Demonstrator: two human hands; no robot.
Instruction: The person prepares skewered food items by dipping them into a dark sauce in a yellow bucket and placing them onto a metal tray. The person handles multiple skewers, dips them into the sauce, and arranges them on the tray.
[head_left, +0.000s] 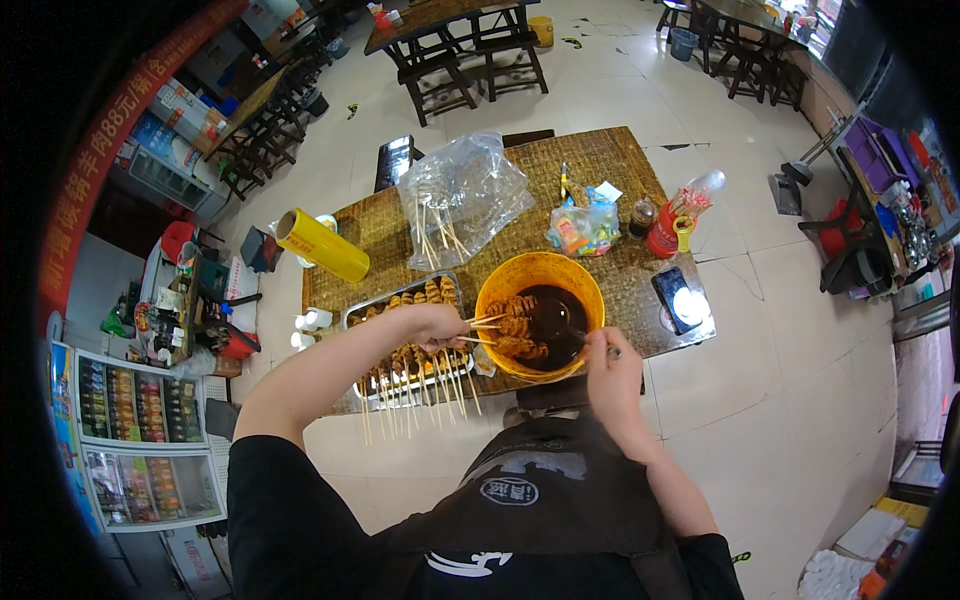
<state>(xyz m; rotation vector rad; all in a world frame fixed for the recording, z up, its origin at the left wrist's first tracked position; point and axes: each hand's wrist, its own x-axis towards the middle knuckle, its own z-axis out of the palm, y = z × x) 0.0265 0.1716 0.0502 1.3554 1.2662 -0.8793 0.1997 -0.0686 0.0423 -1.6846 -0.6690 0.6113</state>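
My left hand (441, 327) grips the bare stick ends of several food skewers (516, 328). Their brown, sauce-coated pieces hang inside the yellow bucket (489, 279), over dark brown sauce (559, 315). At the bucket's right rim, my right hand (616, 382) is closed around the handle of a utensil that reaches toward the sauce; its lower end is hard to make out. Under my left forearm lies a metal tray (356, 309) of loaded skewers (409, 360), with sticks jutting over the table's near edge. The arm hides part of the tray.
On the wooden table (607, 150) stand a yellow film roll (322, 244), a plastic bag of skewers (469, 195), a bag of small packets (583, 229), a dark sauce jar (642, 217), a red container (664, 232) and a smartphone (676, 300). White cups (313, 320) sit at the left edge.
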